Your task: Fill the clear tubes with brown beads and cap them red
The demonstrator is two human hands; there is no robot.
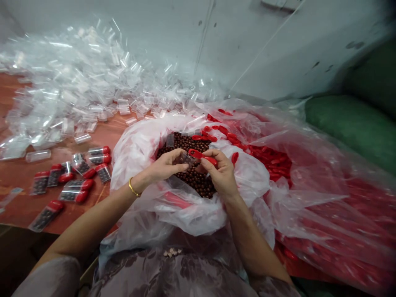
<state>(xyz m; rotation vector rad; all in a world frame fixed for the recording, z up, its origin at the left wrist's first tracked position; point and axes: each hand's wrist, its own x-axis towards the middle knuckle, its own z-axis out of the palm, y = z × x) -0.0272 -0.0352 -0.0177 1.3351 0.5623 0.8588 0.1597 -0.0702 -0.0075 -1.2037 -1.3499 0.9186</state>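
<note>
two hands meet over a white plastic bag (136, 152) full of small dark brown round beads (194, 177). head view only, so one angle to go on.

left hand (167, 165) has thumb and fingertips pinched on a small clear plastic tube (186, 158) already part filled with beads. right hand (221, 173) is curled, thumb and forefinger nipping a red plastic cap (202, 156) at the tube's mouth. cap looks touching the tube end, can't tell if it's seated. thin gold bangle (133, 189) on the left wrist.

behind the right hand, a big clear plastic sack (309, 173) holds a mass of loose red caps (272, 159), a few spilled onto the bead bag rim. to the left on the red-brown table (18, 206), a cluster of capped, bead-filled tubes (74, 177) lies on its side. further back, a large heap of empty clear tubes (71, 82) against a grey wall (247, 45). green padded bundle (355, 123) at far right.

risks, as i judge them: cap goes on crooked and pops off, beads spill back or onto the lap. tube held only by fingertips, so a push from the cap hand could slip it. bag rim is slack, a sag could roll beads out toward the table.
</note>
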